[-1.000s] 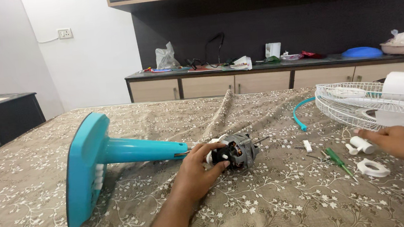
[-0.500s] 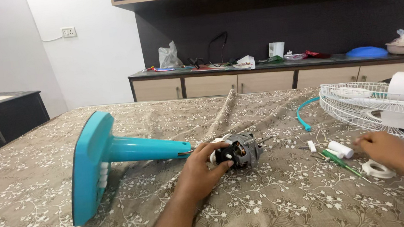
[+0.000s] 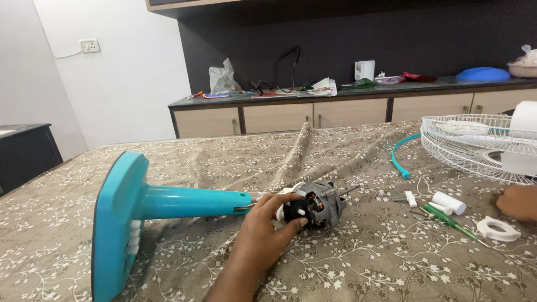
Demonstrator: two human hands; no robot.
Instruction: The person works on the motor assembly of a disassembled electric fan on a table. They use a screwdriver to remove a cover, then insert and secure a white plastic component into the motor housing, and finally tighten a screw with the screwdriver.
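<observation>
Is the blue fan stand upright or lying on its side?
On its side: the blue fan stand lies along the table, its base on edge.

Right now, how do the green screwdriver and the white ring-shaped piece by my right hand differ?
The green screwdriver is long, thin and dark green; the white ring-shaped piece is short, round and has a hole. The screwdriver lies nearer the motor, the ring nearer the right hand. Both lie flat on the patterned cloth.

Right hand (image 3: 535, 204) fingertips hidden behind the knuckles, forearm cut by frame edge. Left hand (image 3: 264, 230) covers motor (image 3: 317, 204) rear. Grille (image 3: 475, 146) cut off right. Small white parts (image 3: 448, 202) unidentifiable.
</observation>
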